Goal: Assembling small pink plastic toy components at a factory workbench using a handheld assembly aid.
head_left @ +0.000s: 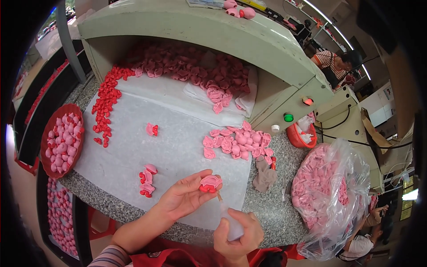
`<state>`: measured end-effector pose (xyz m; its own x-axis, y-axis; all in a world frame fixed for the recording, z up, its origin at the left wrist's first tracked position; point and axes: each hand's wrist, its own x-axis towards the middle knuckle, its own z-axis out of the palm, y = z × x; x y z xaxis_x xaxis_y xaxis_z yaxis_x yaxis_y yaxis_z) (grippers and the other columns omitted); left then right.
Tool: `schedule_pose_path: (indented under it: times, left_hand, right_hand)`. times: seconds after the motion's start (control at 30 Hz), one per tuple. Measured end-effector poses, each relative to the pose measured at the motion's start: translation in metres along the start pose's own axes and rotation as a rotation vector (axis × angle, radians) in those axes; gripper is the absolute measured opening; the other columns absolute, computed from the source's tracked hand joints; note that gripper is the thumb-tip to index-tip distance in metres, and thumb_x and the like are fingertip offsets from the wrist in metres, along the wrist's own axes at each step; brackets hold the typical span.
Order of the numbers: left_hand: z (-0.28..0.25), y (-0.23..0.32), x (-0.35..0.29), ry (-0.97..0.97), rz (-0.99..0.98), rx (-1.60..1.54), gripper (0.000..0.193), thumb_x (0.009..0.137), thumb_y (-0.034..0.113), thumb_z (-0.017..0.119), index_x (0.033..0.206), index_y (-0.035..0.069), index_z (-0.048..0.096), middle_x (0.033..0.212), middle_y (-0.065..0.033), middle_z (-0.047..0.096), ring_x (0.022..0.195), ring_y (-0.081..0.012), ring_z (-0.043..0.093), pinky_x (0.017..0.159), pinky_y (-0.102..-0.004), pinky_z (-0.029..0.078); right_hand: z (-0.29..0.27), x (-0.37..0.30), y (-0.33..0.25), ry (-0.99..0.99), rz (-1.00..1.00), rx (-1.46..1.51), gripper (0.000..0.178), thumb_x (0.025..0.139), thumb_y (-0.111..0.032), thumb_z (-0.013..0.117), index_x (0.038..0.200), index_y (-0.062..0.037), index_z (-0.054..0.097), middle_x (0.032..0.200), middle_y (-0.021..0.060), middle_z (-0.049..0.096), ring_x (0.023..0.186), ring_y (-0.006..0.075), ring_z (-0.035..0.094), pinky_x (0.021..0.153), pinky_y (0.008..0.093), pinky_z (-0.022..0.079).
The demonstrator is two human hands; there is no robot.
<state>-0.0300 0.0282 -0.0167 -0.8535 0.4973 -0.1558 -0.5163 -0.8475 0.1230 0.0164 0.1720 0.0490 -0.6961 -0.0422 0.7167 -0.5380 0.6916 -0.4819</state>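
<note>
Between the thumb and fingertips of my left hand (183,196) is a small pink hollow plastic shell (211,180) with a red piece along its lower edge. My right hand (242,238) is wrapped round a translucent squeeze bottle (235,230). The bottle's thin nozzle points up at the shell's lower right edge; whether it touches is too small to tell. On the white paper sheet (120,164), left of my hands, lie a few joined pink-and-red pieces (147,180), with another such piece (152,129) farther back. To the right sits a heap of loose pink shells (240,142).
A pale green machine housing (195,26) arches over more pink shells at the back. Small red pieces (106,104) line the sheet's left side. A red basket (81,151) of pink parts stands at left. Right are a grey cloth (265,175), a red bowl (293,138) and a plastic bag (333,191) of shells.
</note>
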Motion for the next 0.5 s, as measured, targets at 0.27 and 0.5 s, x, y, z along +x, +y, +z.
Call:
schedule_pose_path:
  times: [0.27, 0.5]
  left_hand:
    - [0.0050, 0.0008, 0.0002, 0.037, -0.006, -0.031, 0.036, 0.083, 0.012, 0.056, 0.117, 0.004, 0.048, 0.117, -0.0162, 0.050, 0.110, -0.0295, 0.050, 0.093, -0.0387, 0.044]
    - [0.0045, 0.0011, 0.0018, 0.024, -0.008, -0.035, 0.038, 0.083, 0.012, 0.057, 0.118, 0.004, 0.047, 0.117, -0.0160, 0.051, 0.110, -0.0288, 0.050, 0.094, -0.0387, 0.043]
  right_hand:
    - [-0.0006, 0.0011, -0.0008, 0.024, -0.012, 0.026, 0.022, 0.062, -0.004, 0.062, 0.082, 0.0009, 0.057, 0.068, 0.0057, 0.059, 0.040, 0.0179, 0.044, 0.037, 0.0265, 0.035]
    - [-0.0001, 0.0005, 0.0019, 0.014, -0.016, 0.007, 0.022, 0.062, -0.005, 0.062, 0.082, 0.0013, 0.057, 0.069, 0.0059, 0.059, 0.040, 0.0179, 0.044, 0.037, 0.0267, 0.035]
